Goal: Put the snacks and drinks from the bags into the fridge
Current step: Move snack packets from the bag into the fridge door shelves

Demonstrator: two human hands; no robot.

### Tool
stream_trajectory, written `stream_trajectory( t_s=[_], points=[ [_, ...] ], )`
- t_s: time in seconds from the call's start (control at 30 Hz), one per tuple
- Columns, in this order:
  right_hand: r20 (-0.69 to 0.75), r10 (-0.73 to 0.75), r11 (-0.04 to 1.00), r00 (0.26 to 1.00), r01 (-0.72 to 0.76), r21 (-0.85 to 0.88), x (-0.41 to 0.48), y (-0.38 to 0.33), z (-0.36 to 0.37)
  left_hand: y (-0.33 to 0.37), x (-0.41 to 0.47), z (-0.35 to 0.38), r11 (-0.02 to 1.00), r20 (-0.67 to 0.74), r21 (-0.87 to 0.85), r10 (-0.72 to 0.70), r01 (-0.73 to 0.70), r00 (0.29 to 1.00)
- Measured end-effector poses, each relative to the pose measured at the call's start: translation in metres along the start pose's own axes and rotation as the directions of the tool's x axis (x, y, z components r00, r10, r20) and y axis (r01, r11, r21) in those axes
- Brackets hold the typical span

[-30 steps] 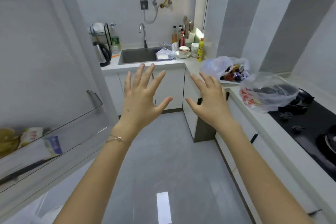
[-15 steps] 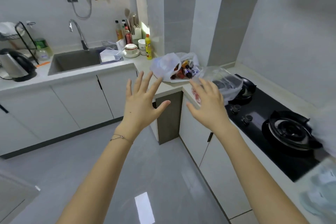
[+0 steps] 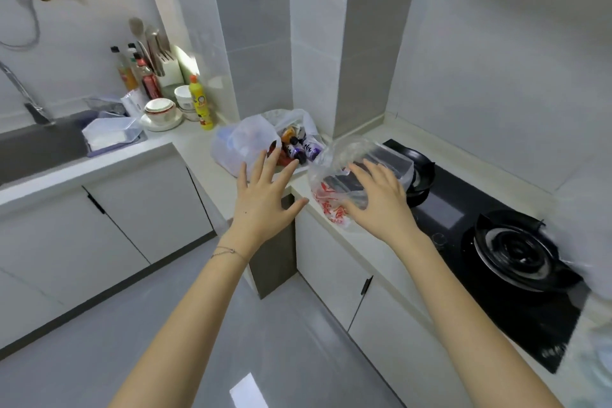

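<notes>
Two plastic bags sit in the corner of the white counter (image 3: 198, 146). The white bag (image 3: 243, 141) lies open, with several small drink bottles (image 3: 299, 149) showing inside. The clear bag with red print (image 3: 334, 189) holds dark packets. My left hand (image 3: 265, 199) hovers in front of the white bag, fingers spread and holding nothing. My right hand (image 3: 377, 199) is spread over the clear bag's near side; whether it touches the plastic is unclear. The fridge is out of view.
A black gas hob (image 3: 496, 255) with two burners lies right of the bags. Behind the white bag stand a yellow bottle (image 3: 198, 103), stacked bowls (image 3: 160, 109) and sauce bottles (image 3: 132, 73). A sink (image 3: 36, 149) with a plastic box (image 3: 111, 134) is at left.
The view has swung right, away from the fridge door, and closer to the counter corner. Both open hands have moved forward to the two bags.
</notes>
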State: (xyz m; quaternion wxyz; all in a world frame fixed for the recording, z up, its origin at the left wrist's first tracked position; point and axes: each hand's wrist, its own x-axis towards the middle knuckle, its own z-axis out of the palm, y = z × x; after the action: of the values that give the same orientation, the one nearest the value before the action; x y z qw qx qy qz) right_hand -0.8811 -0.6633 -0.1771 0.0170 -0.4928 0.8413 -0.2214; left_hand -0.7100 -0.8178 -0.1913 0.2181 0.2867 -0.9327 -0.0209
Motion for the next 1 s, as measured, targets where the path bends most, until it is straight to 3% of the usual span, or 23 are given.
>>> stream_trajectory(
  t_s=[0.37, 0.83, 1.0],
  points=[
    [0.090, 0.194, 0.980, 0.977, -0.196, 0.012, 0.096, 0.077, 0.047, -0.018, 0.111, 0.107, 0.987, 0.163, -0.079, 0.150, -0.138, 0.975],
    [0.274, 0.225, 0.973, 0.935, -0.232, -0.006, 0.195, 0.180, 0.107, 0.003, 0.208, 0.226, 0.975, 0.355, -0.191, 0.181, -0.118, 0.917],
    [0.327, 0.197, 0.977, 0.924, -0.212, 0.011, 0.207, 0.191, 0.131, -0.008, 0.222, 0.252, 0.957, 0.379, -0.234, 0.252, -0.172, 0.890]
  ],
)
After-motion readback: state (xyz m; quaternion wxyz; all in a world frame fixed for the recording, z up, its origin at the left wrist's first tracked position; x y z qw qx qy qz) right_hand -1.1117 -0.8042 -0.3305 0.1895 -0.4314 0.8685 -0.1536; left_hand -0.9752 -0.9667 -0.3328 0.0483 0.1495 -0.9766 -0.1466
